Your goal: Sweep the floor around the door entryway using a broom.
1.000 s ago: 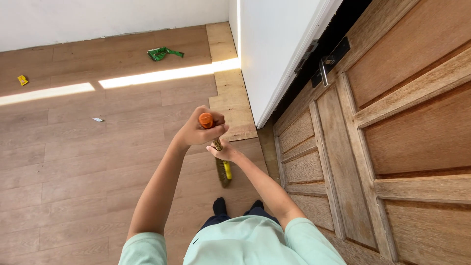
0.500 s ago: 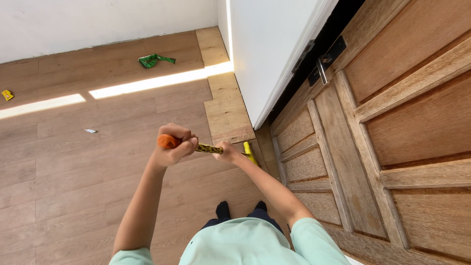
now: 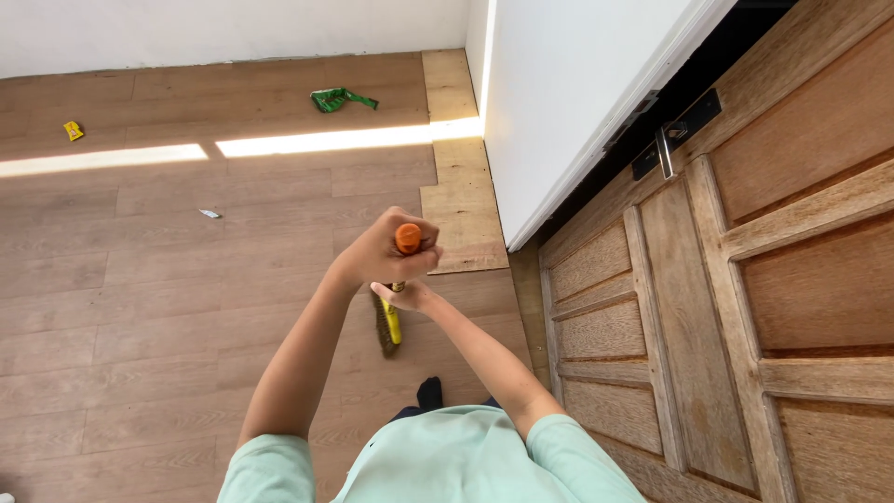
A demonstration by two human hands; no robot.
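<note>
Above the wooden floor (image 3: 140,307), beside the panelled door (image 3: 745,307), I see my left hand (image 3: 386,251) clenched on the broom's orange handle tip (image 3: 408,237), right hand (image 3: 402,295) gripping lower; yellow broom head (image 3: 387,326) touches the floor.

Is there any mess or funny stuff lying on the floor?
Yes. A crumpled green wrapper lies near the far wall, a small yellow scrap sits off to the left, and a tiny pale bit lies mid-floor. They look like litter on the wooden floor, beyond the broom that both hands hold.
</note>
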